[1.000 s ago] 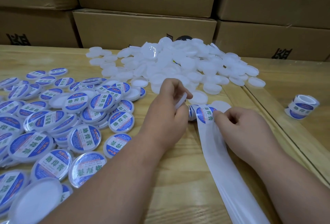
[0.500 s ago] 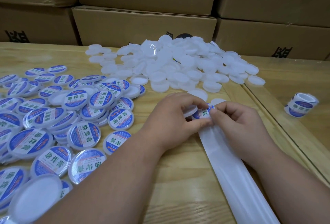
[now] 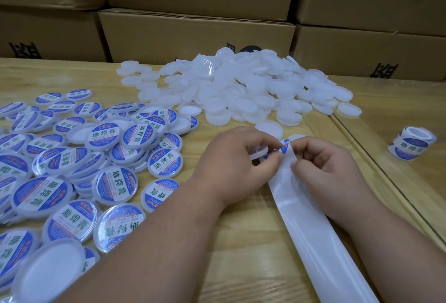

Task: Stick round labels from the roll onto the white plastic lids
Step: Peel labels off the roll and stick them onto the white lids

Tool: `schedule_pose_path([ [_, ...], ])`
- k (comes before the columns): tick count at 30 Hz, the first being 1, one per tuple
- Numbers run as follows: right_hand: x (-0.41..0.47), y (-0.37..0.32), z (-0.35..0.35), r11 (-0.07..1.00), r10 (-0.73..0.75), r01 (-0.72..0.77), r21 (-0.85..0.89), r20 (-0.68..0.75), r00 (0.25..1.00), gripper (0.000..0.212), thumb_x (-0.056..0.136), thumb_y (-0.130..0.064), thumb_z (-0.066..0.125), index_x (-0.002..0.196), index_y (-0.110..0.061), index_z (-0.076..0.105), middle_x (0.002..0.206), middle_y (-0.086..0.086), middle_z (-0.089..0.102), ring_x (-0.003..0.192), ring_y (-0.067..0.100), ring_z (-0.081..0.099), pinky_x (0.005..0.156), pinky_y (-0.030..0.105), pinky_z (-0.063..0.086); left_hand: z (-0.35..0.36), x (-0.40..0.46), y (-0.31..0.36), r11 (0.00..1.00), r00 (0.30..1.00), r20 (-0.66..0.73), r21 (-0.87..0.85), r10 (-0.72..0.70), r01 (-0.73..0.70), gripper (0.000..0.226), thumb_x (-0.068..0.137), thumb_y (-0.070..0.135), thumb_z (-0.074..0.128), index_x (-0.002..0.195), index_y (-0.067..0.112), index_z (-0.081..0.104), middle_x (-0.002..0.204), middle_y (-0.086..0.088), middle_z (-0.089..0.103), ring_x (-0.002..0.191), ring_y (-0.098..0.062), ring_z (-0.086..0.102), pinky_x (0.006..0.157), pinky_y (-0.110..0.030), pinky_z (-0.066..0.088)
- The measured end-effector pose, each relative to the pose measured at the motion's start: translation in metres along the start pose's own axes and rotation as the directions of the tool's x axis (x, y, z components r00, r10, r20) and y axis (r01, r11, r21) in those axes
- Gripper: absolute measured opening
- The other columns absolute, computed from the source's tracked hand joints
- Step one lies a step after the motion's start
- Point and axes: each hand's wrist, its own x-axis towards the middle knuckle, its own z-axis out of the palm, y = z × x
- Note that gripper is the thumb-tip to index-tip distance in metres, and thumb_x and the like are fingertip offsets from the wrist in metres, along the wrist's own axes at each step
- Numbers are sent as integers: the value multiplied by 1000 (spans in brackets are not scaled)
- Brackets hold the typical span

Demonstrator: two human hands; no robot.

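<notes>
Mid-peel. Left hand holds a bare white lid under its curled fingers, thumb and forefinger pinched together on the edge of a blue round label. Right hand has its fingers curled in and clamped on the backing strip, pinning it taut so the label lifts off instead of dragging the liner along. Spent liner trails toward the near edge of the counter, out of the way.

Lid sits just beside the label, so the transfer looks like a short hop (sensible, less chance of the sticky face folding on itself).

Layout is a flow line: unlabeled lid pile at the back, within reach; labeled lids spread on the left. Spare label roll parked well apart on the right. Cardboard boxes stacked behind.

My read: next comes centring the label on the lid; a skewed stick is the main risk.
</notes>
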Motion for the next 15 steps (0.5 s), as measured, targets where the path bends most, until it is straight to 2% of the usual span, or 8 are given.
schedule_pose_path([
  [2,0,1,-1,1000,-12,12,23,-14,1000,12,82,-10,65,76,-20,69,71,6,54,64,14,46,56,22,39,0,0,1,1000,1000,-8,-9,-2,1,6,82,35,71,85,33,75,84,15,70,88,-3,63,76,-26,51],
  [4,1,4,-1,999,-26,28,43,-39,999,24,91,0,66,74,-16,65,71,4,57,67,13,48,59,21,40,1,0,1,1000,1000,-16,-11,16,-16,3,81,34,72,83,32,74,83,14,69,87,-5,63,76,-28,51],
  [7,2,3,-1,996,-29,33,79,-56,998,27,92,5,63,73,-14,67,70,-1,63,68,11,53,60,16,44,2,1,0,998,999,-9,-32,48,-49,9,83,39,77,86,30,74,84,14,68,89,-9,63,76,-29,51],
  [10,0,0,-3,994,-45,49,96,-40,998,41,92,11,59,69,-21,72,71,-8,68,69,5,59,64,12,47,2,1,1,998,999,1,-48,44,-44,19,78,45,78,89,30,75,87,15,69,91,-10,63,78,-31,52],
  [13,-1,-1,-2,994,-68,69,90,-14,998,50,89,17,56,68,-25,74,70,-13,68,70,1,60,67,9,46,1,2,2,998,999,1,-43,47,-47,16,79,43,77,90,31,76,88,13,70,91,-10,63,78,-38,52],
  [15,0,0,-1,994,-74,77,82,-38,997,49,87,15,59,70,-28,72,66,-17,63,65,-2,56,63,8,44,1,2,1,998,999,-10,-40,53,-53,14,82,40,75,90,29,77,88,12,71,89,-11,64,77,-40,52],
])
